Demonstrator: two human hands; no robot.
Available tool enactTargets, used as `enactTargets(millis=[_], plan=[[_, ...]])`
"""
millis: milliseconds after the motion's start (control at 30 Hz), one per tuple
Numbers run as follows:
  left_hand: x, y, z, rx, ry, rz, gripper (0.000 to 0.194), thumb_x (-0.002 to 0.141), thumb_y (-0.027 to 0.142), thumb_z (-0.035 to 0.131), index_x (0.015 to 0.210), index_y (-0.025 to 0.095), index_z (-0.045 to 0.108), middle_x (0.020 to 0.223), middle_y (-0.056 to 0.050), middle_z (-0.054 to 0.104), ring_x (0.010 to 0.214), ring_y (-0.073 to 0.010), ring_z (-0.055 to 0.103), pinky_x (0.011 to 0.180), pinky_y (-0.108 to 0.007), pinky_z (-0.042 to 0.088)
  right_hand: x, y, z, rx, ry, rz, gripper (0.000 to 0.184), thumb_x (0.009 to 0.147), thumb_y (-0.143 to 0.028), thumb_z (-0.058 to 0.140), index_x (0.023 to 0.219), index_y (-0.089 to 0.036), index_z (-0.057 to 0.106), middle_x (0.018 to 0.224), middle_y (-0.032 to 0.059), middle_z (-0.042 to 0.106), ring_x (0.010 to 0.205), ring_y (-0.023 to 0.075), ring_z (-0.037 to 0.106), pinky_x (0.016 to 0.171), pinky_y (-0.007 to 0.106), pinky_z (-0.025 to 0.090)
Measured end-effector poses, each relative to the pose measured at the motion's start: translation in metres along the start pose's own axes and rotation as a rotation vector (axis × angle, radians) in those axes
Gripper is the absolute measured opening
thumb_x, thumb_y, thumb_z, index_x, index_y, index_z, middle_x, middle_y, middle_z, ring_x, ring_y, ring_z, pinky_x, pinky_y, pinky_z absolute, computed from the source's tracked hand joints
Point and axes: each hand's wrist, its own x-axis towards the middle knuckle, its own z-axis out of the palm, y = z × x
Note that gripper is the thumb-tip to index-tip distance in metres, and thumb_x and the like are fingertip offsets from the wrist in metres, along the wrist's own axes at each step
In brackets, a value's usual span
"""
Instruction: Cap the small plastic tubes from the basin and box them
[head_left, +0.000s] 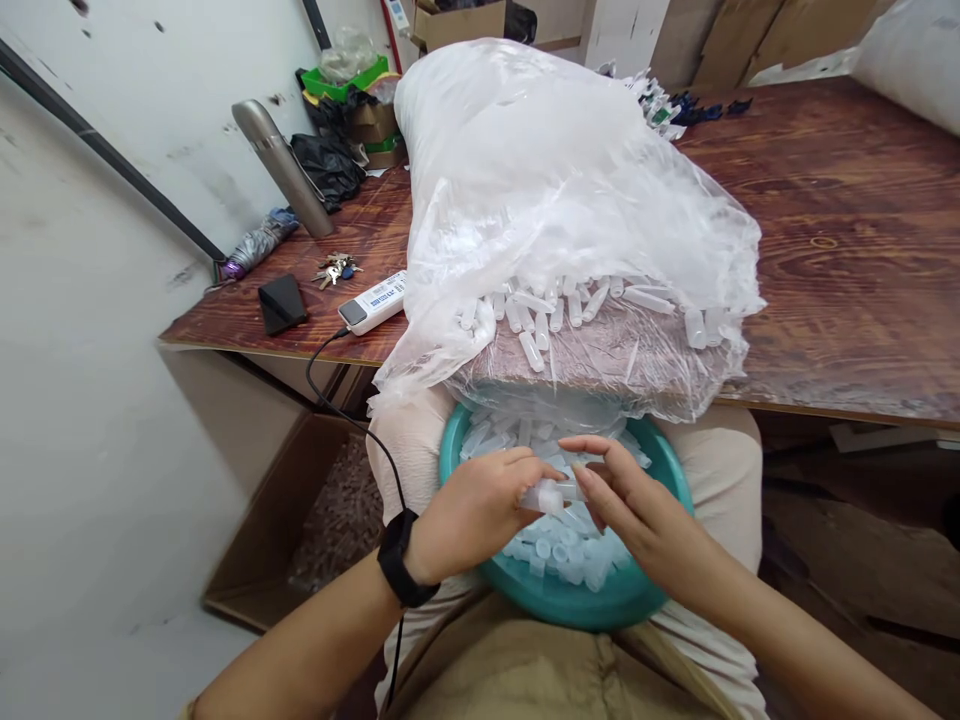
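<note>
There is 1 view, from a camera worn on the person's head, facing forward and steeply down. It sits close above the lap, where a teal bowl [559, 600] fills the lower middle. Farther off, the wooden surface [847, 250] runs across the upper frame to the wall at left.
</note>
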Motion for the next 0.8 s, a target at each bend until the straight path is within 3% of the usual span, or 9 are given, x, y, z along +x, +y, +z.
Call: enactTargets(millis=[100, 200, 267, 333, 467, 633, 800], plan=[[0.001, -0.007, -0.003, 0.068, -0.055, -0.137, 0.016, 0.093, 0.016, 0.058, 0.108, 0.02, 0.061, 0.104, -0.002, 0.072, 0.097, -0.0199, 0.068, 0.082, -0.029, 0.049, 0.008, 0.013, 0.005, -0.015, -0.14, 0.009, 0.038, 0.109, -0.039, 0.019, 0.13, -0.017, 0.041, 0.068, -0.0025, 0.061, 0.057, 0.0165, 0.061, 0.055, 0.027, 0.051], [0.002, -0.01, -0.004, 0.243, -0.16, -0.288, 0.02, 0.09, 0.016, 0.054, 0.109, 0.02, 0.058, 0.1, -0.002, 0.073, 0.095, -0.0224, 0.069, 0.078, -0.031, 0.052, 0.01, 0.021, 0.016, -0.169, -0.25, -0.075, 0.02, 0.104, -0.031, 0.043, 0.113, -0.019, 0.057, 0.082, 0.0041, 0.069, 0.072, 0.0202, 0.067, 0.066, 0.032, 0.054], [0.003, -0.011, 0.0, 0.339, -0.248, -0.316, 0.018, 0.09, 0.022, 0.055, 0.107, 0.02, 0.062, 0.098, -0.005, 0.075, 0.095, -0.0265, 0.071, 0.077, -0.034, 0.053, 0.008, 0.022, 0.029, -0.24, -0.322, -0.16, 0.015, 0.091, -0.017, 0.059, 0.105, -0.02, 0.064, 0.1, 0.0086, 0.072, 0.092, 0.0249, 0.068, 0.081, 0.037, 0.053], [0.004, -0.012, 0.005, 0.388, -0.321, -0.321, 0.018, 0.088, 0.027, 0.059, 0.101, 0.016, 0.067, 0.094, -0.011, 0.076, 0.092, -0.0318, 0.073, 0.076, -0.038, 0.055, 0.008, 0.023, 0.043, -0.317, -0.38, -0.221, 0.025, 0.084, -0.004, 0.058, 0.101, -0.018, 0.069, 0.108, 0.0119, 0.072, 0.102, 0.028, 0.066, 0.088, 0.04, 0.05], [0.01, -0.012, 0.014, 0.439, -0.408, -0.329, 0.022, 0.084, 0.026, 0.064, 0.096, 0.01, 0.073, 0.093, -0.02, 0.076, 0.092, -0.0383, 0.073, 0.075, -0.044, 0.057, 0.013, 0.028, 0.061, -0.442, -0.422, -0.242, 0.03, 0.083, 0.003, 0.049, 0.091, -0.015, 0.072, 0.098, 0.0139, 0.073, 0.092, 0.0267, 0.067, 0.081, 0.036, 0.052], [0.016, -0.007, 0.022, 0.447, -0.427, -0.336, 0.026, 0.084, 0.031, 0.067, 0.095, 0.009, 0.076, 0.094, -0.02, 0.077, 0.092, -0.0387, 0.073, 0.076, -0.046, 0.058, 0.007, 0.032, 0.05, -0.488, -0.42, -0.244, 0.034, 0.084, 0.003, 0.047, 0.095, -0.017, 0.073, 0.099, 0.0118, 0.07, 0.087, 0.0248, 0.067, 0.076, 0.033, 0.052], [0.016, -0.004, 0.033, 0.409, -0.405, -0.319, 0.018, 0.086, 0.02, 0.064, 0.093, 0.007, 0.075, 0.092, -0.022, 0.076, 0.091, -0.0375, 0.074, 0.074, -0.043, 0.057, -0.009, 0.033, 0.024, -0.359, -0.33, -0.207, 0.027, 0.096, -0.01, 0.047, 0.111, -0.021, 0.066, 0.105, 0.0081, 0.068, 0.098, 0.0215, 0.067, 0.087, 0.033, 0.052]])
